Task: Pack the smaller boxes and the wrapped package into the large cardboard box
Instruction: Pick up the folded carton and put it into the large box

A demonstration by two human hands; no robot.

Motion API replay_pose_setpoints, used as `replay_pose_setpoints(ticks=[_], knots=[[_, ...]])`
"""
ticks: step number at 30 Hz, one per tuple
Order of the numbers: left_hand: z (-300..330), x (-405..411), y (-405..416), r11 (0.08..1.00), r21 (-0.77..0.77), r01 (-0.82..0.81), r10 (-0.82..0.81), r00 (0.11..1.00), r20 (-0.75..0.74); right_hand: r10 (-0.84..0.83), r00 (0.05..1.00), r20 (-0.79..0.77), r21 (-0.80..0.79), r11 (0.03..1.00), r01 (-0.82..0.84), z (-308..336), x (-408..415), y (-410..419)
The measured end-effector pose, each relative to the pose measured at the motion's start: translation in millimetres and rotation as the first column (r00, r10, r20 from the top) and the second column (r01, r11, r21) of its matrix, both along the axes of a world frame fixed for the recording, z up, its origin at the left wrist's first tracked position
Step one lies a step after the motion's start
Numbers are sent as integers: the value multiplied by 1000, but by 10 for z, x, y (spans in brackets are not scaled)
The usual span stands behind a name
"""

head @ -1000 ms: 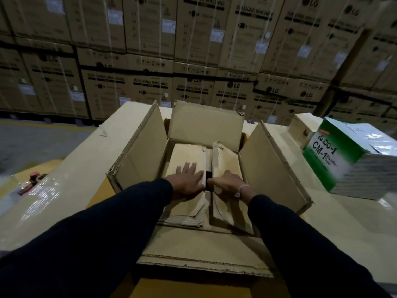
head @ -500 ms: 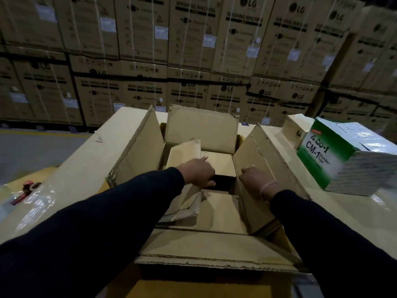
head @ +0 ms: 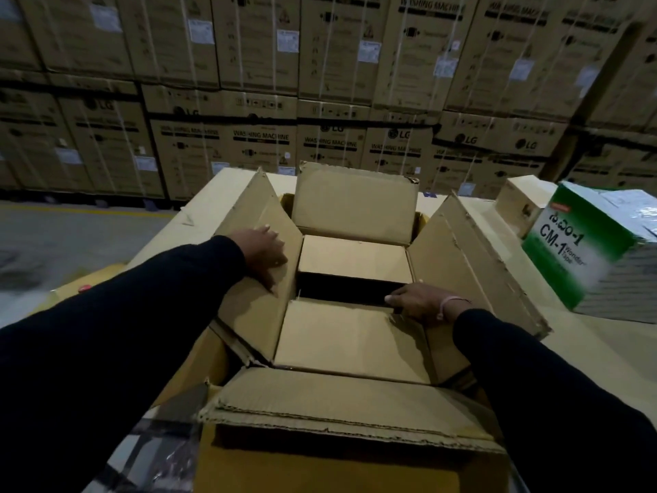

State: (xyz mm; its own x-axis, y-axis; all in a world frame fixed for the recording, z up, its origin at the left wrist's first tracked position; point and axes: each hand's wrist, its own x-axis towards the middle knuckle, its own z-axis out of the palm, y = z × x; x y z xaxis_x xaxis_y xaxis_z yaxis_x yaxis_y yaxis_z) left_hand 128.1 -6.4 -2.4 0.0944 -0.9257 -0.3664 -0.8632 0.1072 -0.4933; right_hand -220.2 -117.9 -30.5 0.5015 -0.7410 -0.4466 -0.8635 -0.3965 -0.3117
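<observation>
Spreading the flaps describes both hands at this moment: the left hand lies with fingers fairly straight on the inner face of the left flap of the large cardboard box, pressing it outward, while the right hand rests at the foot of the right flap, fingers loosely bent over the near inner panel; it does not plainly grip anything. Inside the box a far inner panel and the near one leave a dark gap running left to right between them.

Nothing to be packed is in either hand. The wrapped package, green and white under clear film, sits on the work surface toward its right edge, just beyond the right flap, with a small brown box touching or just behind it at the far right. Both lie to the right of the opening, so the right hand is much the nearer, and the raised right flap stands between that hand and the package. I judge a reach over or around that flap comes first, with the package's long side roughly in line with the flap.
</observation>
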Motion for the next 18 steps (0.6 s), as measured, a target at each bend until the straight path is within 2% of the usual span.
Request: replay_pose_setpoints(ticks=[4, 7, 8, 9, 10, 11, 12, 13, 14, 15, 16, 17, 18], knots=[[80, -143, -41, 979, -48, -196, 182, 961, -211, -20, 1000, 16, 69, 997, 19, 74, 21, 19], [103, -177, -166, 945, -71, -318, 266, 878, -397, -87, 987, 135, -7, 996, 88, 204, -18, -56], [120, -181, -225, 927, -52, -371, 314, 845, -434, -92, 982, 167, -18, 995, 96, 284, -45, -68], [134, -181, -297, 874, -2, -485, 416, 752, -511, -97, 978, 182, 2, 995, 98, 376, -76, -74], [156, -185, -348, 845, 32, -533, 456, 688, -564, -88, 981, 171, 48, 996, 81, 467, -114, -94], [161, -213, -417, 832, 41, -553, 469, 663, -584, -46, 991, 122, 104, 994, 33, 565, -157, -73], [130, -240, -462, 857, 63, -512, 448, 679, -582, 19, 999, 43, 169, 985, -26, 652, -199, -17], [161, -263, -513, 914, 36, -404, 362, 773, -522, 88, 995, -52, 221, 972, -74, 738, -223, 83], [132, -245, -570, 937, 2, -350, 308, 823, -477, 157, 973, -172, 242, 964, -113, 769, -244, 191], [67, -283, -607, 934, -19, -358, 308, 829, -466, 241, 916, -322, 210, 961, -179, 761, -272, 329], [-35, -307, -667, 953, -101, -285, 222, 887, -406, 324, 832, -451, 166, 946, -278, 717, -308, 474], [-126, -333, -735, 964, -140, -225, 163, 921, -354, 388, 751, -535, 123, 915, -385, 649, -349, 623], [-215, -373, -795, 966, -151, -211, 151, 930, -334, 428, 715, -553, 99, 886, -453, 596, -396, 748]])
